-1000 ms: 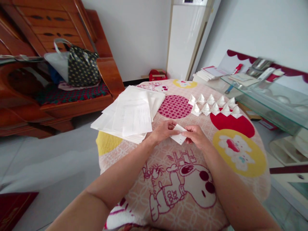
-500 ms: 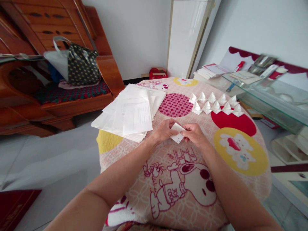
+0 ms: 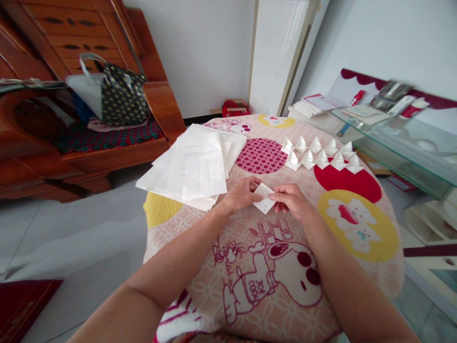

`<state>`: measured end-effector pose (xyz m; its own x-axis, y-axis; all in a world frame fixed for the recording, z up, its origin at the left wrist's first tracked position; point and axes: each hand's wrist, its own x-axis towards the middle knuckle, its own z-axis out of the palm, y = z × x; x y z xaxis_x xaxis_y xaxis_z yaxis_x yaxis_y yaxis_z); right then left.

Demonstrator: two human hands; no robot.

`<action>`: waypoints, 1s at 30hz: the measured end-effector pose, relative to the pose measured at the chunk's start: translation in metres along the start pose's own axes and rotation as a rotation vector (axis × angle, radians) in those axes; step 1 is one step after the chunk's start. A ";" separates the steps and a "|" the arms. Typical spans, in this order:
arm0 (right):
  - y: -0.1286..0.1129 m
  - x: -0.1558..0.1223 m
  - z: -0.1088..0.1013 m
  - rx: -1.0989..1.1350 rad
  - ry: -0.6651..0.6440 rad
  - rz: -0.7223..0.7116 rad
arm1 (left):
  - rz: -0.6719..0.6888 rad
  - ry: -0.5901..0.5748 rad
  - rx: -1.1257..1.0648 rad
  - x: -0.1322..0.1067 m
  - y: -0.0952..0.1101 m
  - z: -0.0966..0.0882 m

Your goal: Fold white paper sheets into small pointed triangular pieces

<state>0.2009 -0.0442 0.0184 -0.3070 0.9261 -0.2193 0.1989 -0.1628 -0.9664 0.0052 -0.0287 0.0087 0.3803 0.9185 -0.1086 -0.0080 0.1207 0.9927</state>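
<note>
A small folded paper square (image 3: 264,199), white with a few printed marks near its lower corner, is held between both hands over the table. My left hand (image 3: 245,193) pinches its left corner, thumb on top. At the right corner my right hand (image 3: 288,197) grips it between thumb and fingers. Several pointed white folded paper pieces (image 3: 322,158) stand in two rows at the far right of the table. To the left of my hands lies a loose stack of white paper sheets (image 3: 203,164), some with faint print.
A patterned cloth (image 3: 250,267) with cartoon figures covers the round table. On the right a glass shelf (image 3: 396,143) holds papers, metal bowls and a cup. A wooden bench (image 3: 166,114) with a dotted bag (image 3: 123,95) is at the left.
My right hand's thumb and fingers have shifted slightly on the paper's right corner, its lower fingers now more apart from the paper. My left hand keeps its pinch.
</note>
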 end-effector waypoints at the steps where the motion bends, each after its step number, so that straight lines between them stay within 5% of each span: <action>1: 0.000 0.000 -0.001 0.010 -0.001 0.009 | -0.001 0.003 0.004 0.000 -0.001 -0.001; 20: 0.001 -0.001 -0.006 0.038 0.027 0.032 | -0.105 0.042 -0.039 -0.005 0.009 -0.001; 30: -0.002 -0.002 -0.010 0.099 0.061 0.049 | -0.112 -0.001 -0.065 -0.007 0.006 -0.016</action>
<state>0.2104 -0.0420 0.0223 -0.2413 0.9348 -0.2605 0.1180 -0.2382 -0.9640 -0.0119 -0.0282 0.0145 0.3829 0.8975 -0.2188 -0.0251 0.2469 0.9687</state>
